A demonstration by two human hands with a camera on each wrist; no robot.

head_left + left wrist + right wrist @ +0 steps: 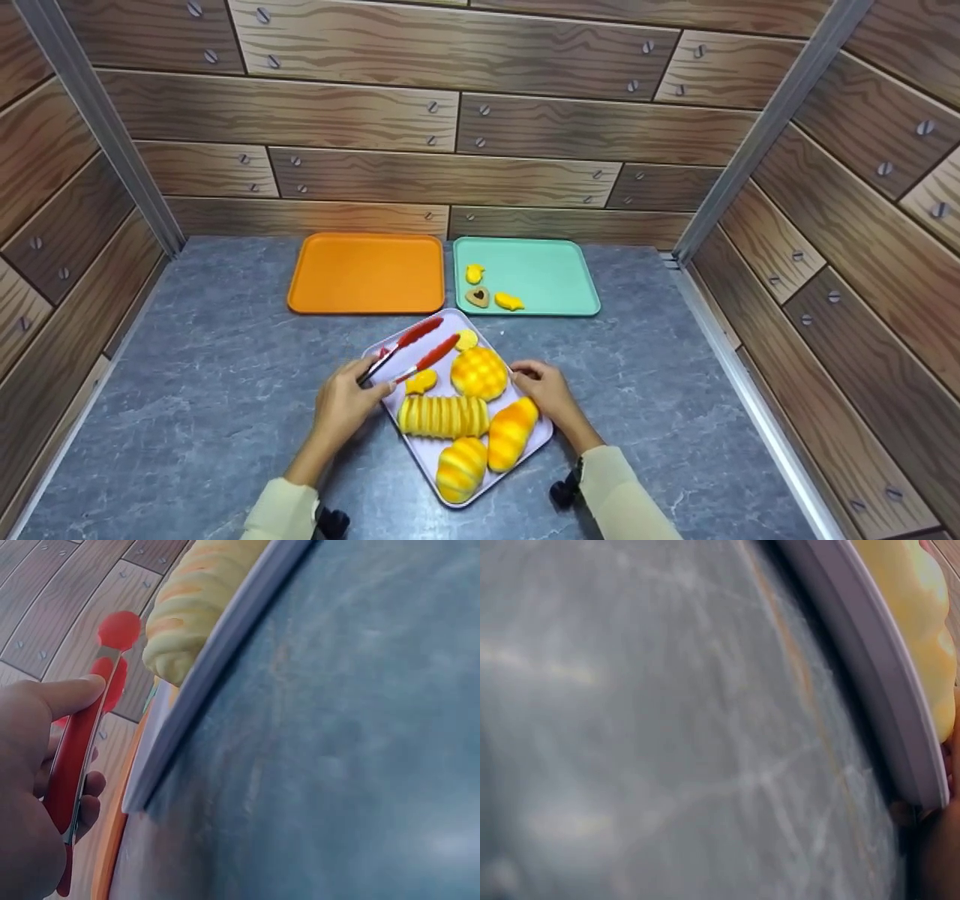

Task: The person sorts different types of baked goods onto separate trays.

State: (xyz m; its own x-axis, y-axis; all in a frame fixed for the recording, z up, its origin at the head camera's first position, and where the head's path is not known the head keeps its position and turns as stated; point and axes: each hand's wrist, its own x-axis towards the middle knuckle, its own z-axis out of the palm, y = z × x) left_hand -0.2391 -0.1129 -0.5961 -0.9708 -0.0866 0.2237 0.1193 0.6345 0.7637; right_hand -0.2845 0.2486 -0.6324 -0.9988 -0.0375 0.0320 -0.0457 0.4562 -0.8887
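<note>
back wall point(540, 127) plus left wall point(45, 255) and right wall point(862, 247): wood-plank print, light and dark brown boards, slotted screw heads point(649, 46) near board ends. grey metal posts point(112, 135) at both back corners, pale metal strip point(756, 405) along right wall's base. grey marbled surface point(225, 337), light veins. right wrist view blurry; pale patches point(570, 825) look like reflected light.
</note>
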